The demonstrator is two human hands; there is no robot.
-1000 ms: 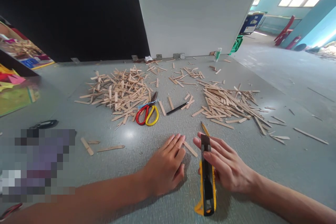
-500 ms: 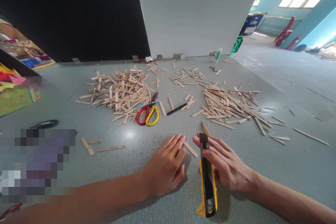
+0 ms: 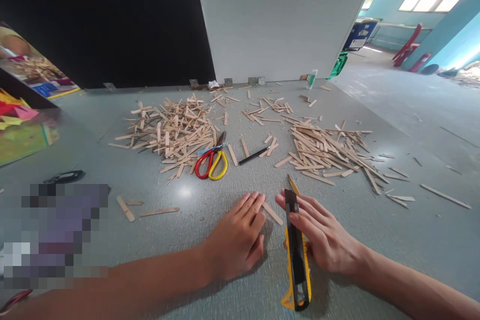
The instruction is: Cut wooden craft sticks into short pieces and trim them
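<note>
My left hand (image 3: 240, 235) rests on the table with its fingers pressed together, their tips on the end of a wooden craft stick (image 3: 273, 213). The rest of that stick lies bare and slants toward the right. A yellow and black utility knife (image 3: 298, 255) is in my right hand (image 3: 318, 232), with thumb and fingers around its side and its dark front end pointing away from me. Beyond those fingers the sharpened end of a pencil (image 3: 293, 185) shows; my hand hides the remainder. Scissors (image 3: 211, 162) with one red and one yellow handle lie farther off.
Piles of craft sticks lie at left (image 3: 176, 130) and right (image 3: 322, 147). A black pen (image 3: 254, 155) is between them. Upright panels, one black (image 3: 112, 20) and one grey (image 3: 285, 20), stand at the back. Near them is a small clear bottle (image 3: 311, 79).
</note>
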